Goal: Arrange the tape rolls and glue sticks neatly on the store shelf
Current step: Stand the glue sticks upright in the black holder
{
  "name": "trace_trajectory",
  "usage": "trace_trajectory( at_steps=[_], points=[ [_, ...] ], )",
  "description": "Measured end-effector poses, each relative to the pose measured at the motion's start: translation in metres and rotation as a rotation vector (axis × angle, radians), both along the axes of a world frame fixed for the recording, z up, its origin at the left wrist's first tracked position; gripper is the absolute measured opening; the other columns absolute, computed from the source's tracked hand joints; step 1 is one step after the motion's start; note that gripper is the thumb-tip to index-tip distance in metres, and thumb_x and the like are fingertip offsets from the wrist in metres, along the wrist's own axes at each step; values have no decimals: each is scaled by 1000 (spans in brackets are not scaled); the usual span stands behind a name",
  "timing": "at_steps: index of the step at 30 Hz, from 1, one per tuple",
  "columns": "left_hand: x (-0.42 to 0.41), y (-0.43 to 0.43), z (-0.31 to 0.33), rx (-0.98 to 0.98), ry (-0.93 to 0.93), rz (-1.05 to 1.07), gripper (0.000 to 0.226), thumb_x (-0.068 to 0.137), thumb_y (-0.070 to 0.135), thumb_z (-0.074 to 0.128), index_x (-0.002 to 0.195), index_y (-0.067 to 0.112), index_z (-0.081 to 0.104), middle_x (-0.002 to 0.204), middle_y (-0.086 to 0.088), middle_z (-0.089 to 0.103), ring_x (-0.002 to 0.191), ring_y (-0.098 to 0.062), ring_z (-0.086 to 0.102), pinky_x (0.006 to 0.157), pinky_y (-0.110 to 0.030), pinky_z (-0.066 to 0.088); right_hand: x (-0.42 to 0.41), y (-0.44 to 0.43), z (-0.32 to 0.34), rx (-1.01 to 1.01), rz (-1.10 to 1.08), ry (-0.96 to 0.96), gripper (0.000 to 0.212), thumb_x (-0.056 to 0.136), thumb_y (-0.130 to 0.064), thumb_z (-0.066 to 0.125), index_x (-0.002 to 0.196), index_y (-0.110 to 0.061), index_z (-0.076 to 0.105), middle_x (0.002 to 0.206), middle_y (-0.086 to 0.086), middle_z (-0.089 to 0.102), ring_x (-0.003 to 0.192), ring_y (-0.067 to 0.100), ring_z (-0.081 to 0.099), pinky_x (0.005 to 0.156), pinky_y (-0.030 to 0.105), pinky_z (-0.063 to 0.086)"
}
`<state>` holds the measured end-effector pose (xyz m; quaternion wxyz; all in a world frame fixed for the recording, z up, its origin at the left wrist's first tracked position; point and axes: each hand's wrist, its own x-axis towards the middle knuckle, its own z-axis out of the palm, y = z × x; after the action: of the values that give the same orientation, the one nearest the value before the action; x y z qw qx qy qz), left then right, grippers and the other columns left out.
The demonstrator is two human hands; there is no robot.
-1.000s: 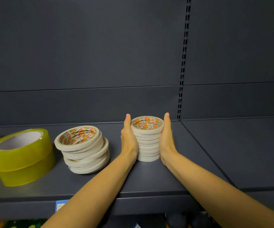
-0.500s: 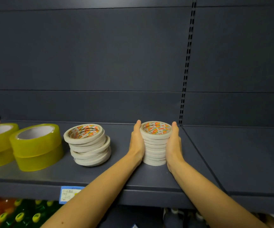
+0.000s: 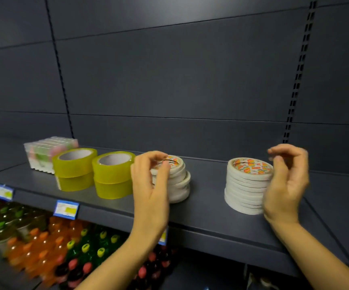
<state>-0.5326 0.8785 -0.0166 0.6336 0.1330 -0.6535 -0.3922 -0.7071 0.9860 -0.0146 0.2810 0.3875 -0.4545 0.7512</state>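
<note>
- The crooked stack of white tape rolls [image 3: 179,181] stands mid-frame on the shelf [image 3: 207,208], axis upright, just behind the nearer left hand [image 3: 150,185].
- That hand's fingers curl over the top roll; blur hides any grip, and the hand hides the stack's left side.
- The right hand [image 3: 284,185], loosely curled and empty, hovers beside the neat stack [image 3: 246,185].

- On the shelf [image 3: 207,206], left to right: wrapped pack [image 3: 43,153], farthest back; first wide-tape stack [image 3: 74,170]; second wide-tape stack [image 3: 112,174] just beside it
- Next, the left narrow-tape stack [image 3: 179,181]; the right narrow-tape stack [image 3: 246,185] well apart
- Price tags [image 3: 66,208] on the shelf's front edge; bottles [image 3: 43,237] below
</note>
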Motion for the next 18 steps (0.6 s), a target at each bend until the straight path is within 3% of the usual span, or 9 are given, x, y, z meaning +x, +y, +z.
trace_trajectory(
  at_steps=[2, 4, 7, 10, 14, 18],
  points=[
    [2, -25, -2, 142, -25, 15, 14, 95, 23, 48, 108, 28, 49, 114, 3, 51, 115, -17, 46, 102, -34, 38, 25, -16, 6, 99, 206, 34, 24, 85, -13, 42, 82, -32, 56, 77, -16, 60, 74, -1, 57, 71, 13, 45],
    [-3, -45, -7, 273, -95, 8, 25, 98, 21, 42, 123, 21, 45, 125, 3, 47, 122, -14, 42, 104, -30, 34, 44, -41, 6, 288, 321, -31, 20, 88, -14, 45, 82, -29, 57, 79, -17, 63, 75, -3, 59, 72, 11, 44],
    [-12, -73, -17, 450, -151, -64, 31, 99, 30, 37, 126, 18, 47, 130, 4, 50, 117, -10, 45, 96, -25, 33, 55, -81, -8, 639, 383, -303, 22, 100, -29, 37, 108, -32, 58, 113, -13, 62, 112, 6, 55, 97, 27, 42],
    [-22, -88, -20, 669, -178, -268, 46, 97, 46, 31, 116, 16, 61, 120, -1, 64, 111, -16, 58, 101, -36, 43, 56, -104, -24, 765, 463, -620, 54, 99, -49, 23, 139, -19, 44, 143, -1, 46, 133, 16, 40, 115, 38, 28],
    [-37, -98, -18, 778, -189, -445, 62, 94, 57, 28, 97, 14, 73, 92, -5, 75, 94, -20, 68, 86, -34, 52, 53, -123, -29, 695, 528, -735, 64, 96, -58, 17, 126, -19, 58, 125, -2, 63, 118, 14, 54, 106, 32, 37],
    [-53, -110, -14, 812, -221, -543, 67, 91, 60, 31, 107, 8, 70, 102, -14, 73, 101, -28, 67, 99, -43, 48, 50, -136, -26, 581, 505, -864, 63, 94, -62, 16, 95, -25, 68, 86, -8, 72, 91, 10, 65, 82, 25, 48]
  ],
)
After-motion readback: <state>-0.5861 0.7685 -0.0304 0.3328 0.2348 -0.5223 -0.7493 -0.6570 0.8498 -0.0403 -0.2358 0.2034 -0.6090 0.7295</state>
